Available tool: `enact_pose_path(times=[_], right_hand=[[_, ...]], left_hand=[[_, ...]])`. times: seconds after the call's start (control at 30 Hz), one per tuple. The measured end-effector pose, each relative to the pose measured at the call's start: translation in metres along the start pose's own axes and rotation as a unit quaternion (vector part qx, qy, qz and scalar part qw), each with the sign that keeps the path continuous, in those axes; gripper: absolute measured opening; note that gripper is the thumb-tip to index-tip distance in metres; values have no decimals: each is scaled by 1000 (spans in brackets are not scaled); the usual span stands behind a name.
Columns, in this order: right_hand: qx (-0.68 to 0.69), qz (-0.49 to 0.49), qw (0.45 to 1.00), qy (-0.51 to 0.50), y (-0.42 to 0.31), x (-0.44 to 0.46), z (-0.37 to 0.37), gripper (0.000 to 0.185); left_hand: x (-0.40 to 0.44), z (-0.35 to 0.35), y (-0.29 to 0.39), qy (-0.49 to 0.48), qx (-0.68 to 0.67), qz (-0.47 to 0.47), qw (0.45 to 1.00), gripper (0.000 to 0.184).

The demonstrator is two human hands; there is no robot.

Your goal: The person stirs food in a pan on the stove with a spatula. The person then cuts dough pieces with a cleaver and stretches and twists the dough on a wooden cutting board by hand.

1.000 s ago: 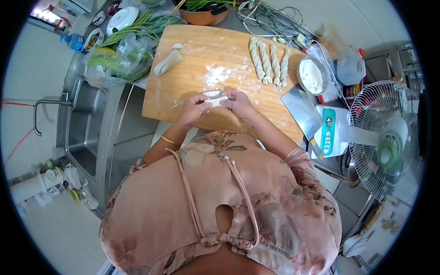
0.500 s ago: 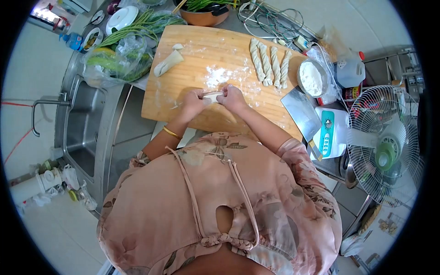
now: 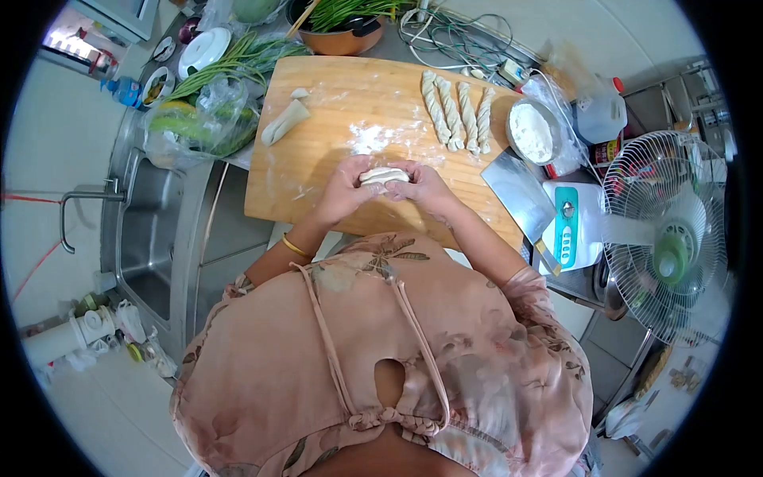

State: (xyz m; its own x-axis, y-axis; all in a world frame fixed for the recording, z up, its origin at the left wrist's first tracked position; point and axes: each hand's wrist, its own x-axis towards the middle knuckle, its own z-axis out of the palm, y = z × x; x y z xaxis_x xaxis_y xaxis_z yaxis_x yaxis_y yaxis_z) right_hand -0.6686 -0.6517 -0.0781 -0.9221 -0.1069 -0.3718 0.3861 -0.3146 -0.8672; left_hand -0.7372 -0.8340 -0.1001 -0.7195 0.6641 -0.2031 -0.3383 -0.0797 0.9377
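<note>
Between my two hands is a small pale piece of dough (image 3: 385, 176), which looks folded in layers. My left hand (image 3: 346, 189) grips its left end, and my right hand (image 3: 423, 189) grips its right end, with both thumbs on the near side. This is over the near part of a wooden board (image 3: 334, 95), just below a patch of white flour (image 3: 372, 137). Several twisted dough strips (image 3: 448, 111) lie side by side at the board's far right. A thicker dough roll (image 3: 286, 122) and a small dough scrap (image 3: 300, 93) rest at the left.
Right of the board are a bowl of flour (image 3: 531, 132), a cleaver (image 3: 520, 195), a kitchen scale (image 3: 584, 230) and a fan (image 3: 671, 238). On the left stand a sink (image 3: 147, 238) and bagged vegetables (image 3: 199, 127). A pot of greens (image 3: 338, 40) and tangled cables (image 3: 461, 32) are behind.
The dough piece has gone from low and stretched flat between my fingers to a thicker, layered shape. My hands now curl around it more. The view has shifted slightly.
</note>
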Motion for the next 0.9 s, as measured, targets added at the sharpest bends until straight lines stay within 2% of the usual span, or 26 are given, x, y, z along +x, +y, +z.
enact_pose_path(times=[0.13, 0.23, 0.33, 0.5, 0.53, 0.63, 0.7, 0.77, 0.83, 0.9], right_hand=[[-33, -7, 999, 21, -6, -7, 0, 37], [-56, -18, 997, 47, -14, -14, 5, 31], [-40, 0, 997, 67, -23, -22, 3, 29], [4, 44, 999, 33, -35, -25, -11, 27], [77, 51, 996, 10, -35, -25, -11, 27], [273, 89, 957, -45, -36, -25, -12, 30], [378, 135, 914, -59, -33, -25, -9, 33], [390, 112, 908, -104, -17, -24, -8, 37], [425, 123, 881, -170, -5, -20, -9, 38], [476, 160, 827, -254, -1, -15, -12, 35]], left_hand=[[-4, 13, 14, -10, 35, -10, 999, 46], [-6, 13, 21, -50, 7, -23, 998, 37], [-15, 11, 49, -6, 120, -108, 987, 28], [-16, 1, 57, 27, 14, -138, 990, 23], [-15, 0, 57, 26, -6, -142, 989, 21], [-12, -4, 63, -5, 61, -65, 996, 25], [-7, -3, 74, -34, 174, 46, 983, 23], [-3, 0, 94, -78, 286, 167, 940, 23], [-2, 10, 126, -137, 393, 290, 862, 25], [-2, 14, 143, -177, 446, 279, 832, 29]])
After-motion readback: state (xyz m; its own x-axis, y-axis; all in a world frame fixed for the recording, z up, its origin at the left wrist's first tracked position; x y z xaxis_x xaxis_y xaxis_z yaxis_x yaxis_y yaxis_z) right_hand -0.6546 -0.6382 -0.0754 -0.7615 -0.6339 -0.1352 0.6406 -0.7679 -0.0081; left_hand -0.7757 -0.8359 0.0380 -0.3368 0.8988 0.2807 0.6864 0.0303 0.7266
